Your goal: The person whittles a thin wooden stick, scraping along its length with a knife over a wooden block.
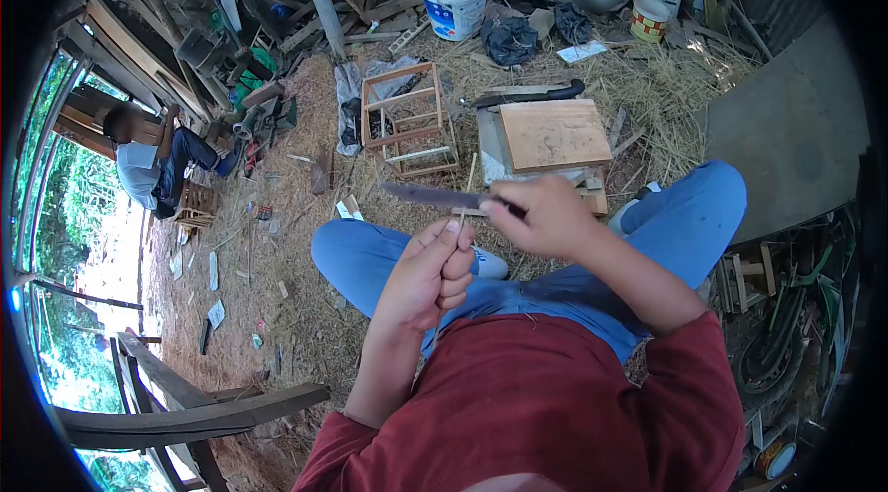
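The left fingers (453, 287) are curled closed around a thin stick (462, 214), the thumb pressed along its upper end, and the right fingers (504, 228) are wrapped around the handle of a knife (430, 196). The stick runs through the left hand (416, 270), between the knees (338, 238), with one end showing above the thumb and the other trailing below the fist. The knife lies across its upper part, blade pointing left; whether the edge touches cannot be told. The work seems under way rather than finished: the stick is in one piece as far as can be seen, but any cut face is too small to make out, so how much has been pared and how much is left stays unclear. The left forearm (388, 358) rises steeply from below, thumb uppermost; the right hand (546, 219) comes in from the other side, back of the hand up, elbow bent outward. Beyond the hands, a wooden frame (402, 99) lies on the littered ground, and to its right a board (555, 136) with a machete (555, 94) just past it. Off to the left sits another person (139, 164), well apart.
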